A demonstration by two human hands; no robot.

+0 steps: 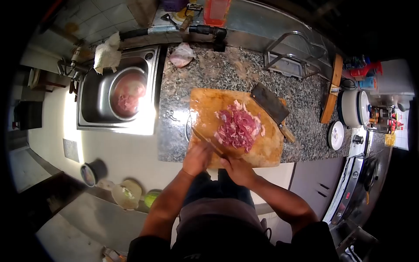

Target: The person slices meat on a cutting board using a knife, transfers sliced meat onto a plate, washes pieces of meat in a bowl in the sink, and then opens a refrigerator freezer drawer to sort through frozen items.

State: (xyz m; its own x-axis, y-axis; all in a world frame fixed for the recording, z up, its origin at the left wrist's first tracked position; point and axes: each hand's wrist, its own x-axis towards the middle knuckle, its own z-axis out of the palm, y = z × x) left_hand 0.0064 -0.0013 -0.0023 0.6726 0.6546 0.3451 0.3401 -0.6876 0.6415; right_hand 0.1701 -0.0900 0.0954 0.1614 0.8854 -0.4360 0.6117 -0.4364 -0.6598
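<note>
My right hand (239,169) is closed around the handle of a knife (205,138), whose blade points up and to the left over the near left part of a wooden cutting board (200,102). Close beside the blade, my left hand (197,158) has its fingers curled in. The hand is slightly blurred, and what its fingers hold, if anything, is hidden. A heap of sliced raw meat (240,126) lies in the middle of the board. Across the board's far right corner rests a cleaver (269,103) with a wooden handle.
To the left, a steel sink (94,100) holds a round metal bowl (114,98) with raw meat in reddish water. A plastic bag (182,55) lies at the counter's back. On the right are a metal rack (283,61), a white plate (336,135), a pot (351,108) and a stove (349,187).
</note>
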